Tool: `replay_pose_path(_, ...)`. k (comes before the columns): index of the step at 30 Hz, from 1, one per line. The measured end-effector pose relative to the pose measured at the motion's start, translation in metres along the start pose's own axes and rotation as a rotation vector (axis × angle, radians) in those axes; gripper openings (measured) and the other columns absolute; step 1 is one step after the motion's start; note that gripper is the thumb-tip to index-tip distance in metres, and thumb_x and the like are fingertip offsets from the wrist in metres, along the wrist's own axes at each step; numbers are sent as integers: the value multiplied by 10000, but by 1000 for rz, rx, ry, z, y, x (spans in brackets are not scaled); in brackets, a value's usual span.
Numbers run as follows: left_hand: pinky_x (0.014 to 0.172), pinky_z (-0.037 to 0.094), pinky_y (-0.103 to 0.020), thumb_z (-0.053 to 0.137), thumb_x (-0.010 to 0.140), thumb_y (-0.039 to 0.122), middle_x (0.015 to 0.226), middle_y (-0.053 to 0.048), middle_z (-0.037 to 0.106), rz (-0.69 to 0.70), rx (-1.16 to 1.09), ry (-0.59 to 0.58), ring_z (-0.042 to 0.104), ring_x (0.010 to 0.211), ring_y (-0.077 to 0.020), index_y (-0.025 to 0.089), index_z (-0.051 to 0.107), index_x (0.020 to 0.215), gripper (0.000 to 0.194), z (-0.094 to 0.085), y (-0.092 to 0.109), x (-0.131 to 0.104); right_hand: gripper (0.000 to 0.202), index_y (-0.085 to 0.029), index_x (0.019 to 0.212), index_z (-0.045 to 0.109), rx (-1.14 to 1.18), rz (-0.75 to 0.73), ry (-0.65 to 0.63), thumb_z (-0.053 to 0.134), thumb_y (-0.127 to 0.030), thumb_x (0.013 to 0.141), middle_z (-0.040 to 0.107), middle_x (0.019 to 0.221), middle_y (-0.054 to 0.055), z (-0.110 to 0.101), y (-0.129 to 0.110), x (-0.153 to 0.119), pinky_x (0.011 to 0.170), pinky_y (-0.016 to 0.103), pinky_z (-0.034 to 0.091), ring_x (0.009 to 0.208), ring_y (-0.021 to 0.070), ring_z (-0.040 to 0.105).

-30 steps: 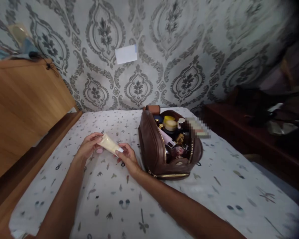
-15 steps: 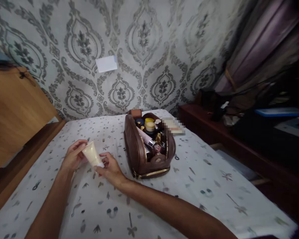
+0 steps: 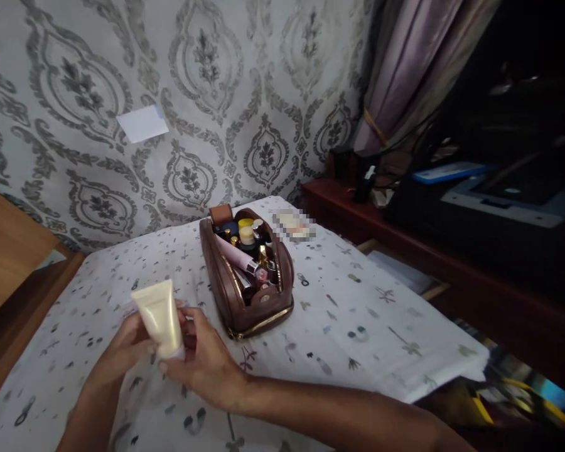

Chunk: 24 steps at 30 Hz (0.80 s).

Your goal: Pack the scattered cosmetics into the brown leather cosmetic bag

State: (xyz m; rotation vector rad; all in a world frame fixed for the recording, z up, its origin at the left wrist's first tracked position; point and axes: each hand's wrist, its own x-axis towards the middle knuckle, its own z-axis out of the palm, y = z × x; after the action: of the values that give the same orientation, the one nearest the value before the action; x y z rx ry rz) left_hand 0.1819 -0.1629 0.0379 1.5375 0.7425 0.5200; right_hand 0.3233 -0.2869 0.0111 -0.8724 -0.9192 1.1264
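Note:
A cream-coloured tube [image 3: 157, 316] stands nearly upright between my two hands, flat crimped end up and cap end down. My right hand [image 3: 202, 361] grips its lower cap end with the fingers curled round it. My left hand [image 3: 122, 351] holds the tube's lower left side from behind. Both hands hover over a white patterned bedsheet [image 3: 358, 314]. To the right of the hands lies an open brown zip pouch [image 3: 247, 282] full of cosmetics, with a pink tube and several small jars showing.
A wooden headboard [image 3: 9, 251] runs along the left. Patterned wallpaper with a white note [image 3: 142, 123] is behind. A dark wooden shelf [image 3: 405, 238] with cables and a printer-like device stands at the right beside a curtain. A blurred flat item [image 3: 293, 225] lies behind the pouch.
The view has swung right. Both hands have drawn nearer to me with the tube, which has turned from lying slanted to standing nearly upright.

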Motion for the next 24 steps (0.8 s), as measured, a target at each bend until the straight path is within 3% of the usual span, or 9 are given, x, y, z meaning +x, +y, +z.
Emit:
replay_pose_path(3, 711, 558, -415, 843, 525, 541, 881, -123, 731, -18, 109, -60, 661, 897, -390, 206, 742, 1034, 618, 8, 3, -5, 692, -268, 1327, 437, 43, -58, -8, 727, -174, 706, 631, 1213, 56, -2, -12, -8, 832, 336, 550, 1074, 222, 635)
replay_pose_path(5, 715, 565, -419, 814, 577, 558, 892, -127, 731, -34, 118, -104, 660, 925, -399, 208, 732, 1091, 628, 10, 5, -10, 695, -280, 1377, 394, -12, -60, -67, 690, -190, 755, 621, 1251, 64, -9, -24, -15, 820, 334, 554, 1085, 225, 636)
replay_pose_path(9, 795, 567, -427, 711, 723, 577, 1030, -146, 721, -58, 138, -175, 650, 999, -386, 181, 652, 1247, 660, 13, 14, -23, 740, -260, 1460, 313, -391, -9, -185, 676, -335, 819, 675, 1104, 68, -36, -59, -34, 667, 307, 548, 891, 215, 669)
replay_pose_path(11, 839, 561, -411, 647, 802, 558, 1089, -144, 711, -57, 204, -244, 653, 1015, -359, 178, 633, 1273, 605, 16, 25, -27, 652, -227, 1429, 376, -606, -35, -155, 641, -409, 861, 673, 1045, 69, -51, -78, -43, 710, 335, 549, 840, 203, 653)
replay_pose_path(14, 873, 551, -369, 619, 858, 479, 1131, -123, 708, 32, 408, -430, 658, 1024, -318, 208, 643, 1270, 494, 28, 49, -25, 635, -205, 1432, 376, -774, -210, -22, 635, -407, 888, 631, 1126, 92, -68, -104, -50, 814, 354, 542, 920, 197, 621)
replay_pose_path(17, 872, 543, -342, 646, 850, 386, 1166, -95, 706, 167, 614, -553, 658, 1023, -293, 246, 626, 1298, 470, 46, 74, -18, 448, -214, 1367, 460, -870, -380, -75, 579, -300, 944, 603, 1164, 89, -77, -123, -51, 867, 328, 531, 991, 177, 604)
replay_pose_path(20, 849, 542, -313, 700, 809, 351, 1154, -67, 715, 231, 671, -554, 664, 1010, -276, 280, 644, 1267, 467, 64, 90, -10, 216, -181, 1173, 592, -939, -474, -158, 536, -208, 966, 628, 1066, 76, -81, -132, -54, 822, 287, 531, 955, 158, 615)
replay_pose_path(24, 746, 544, -253, 719, 797, 357, 1106, -47, 710, 231, 533, -490, 673, 949, -238, 291, 667, 1205, 416, 73, 92, -2, 97, -154, 1018, 621, -1000, -490, -133, 570, -197, 948, 664, 901, 51, -86, -132, -62, 717, 260, 526, 809, 146, 627)
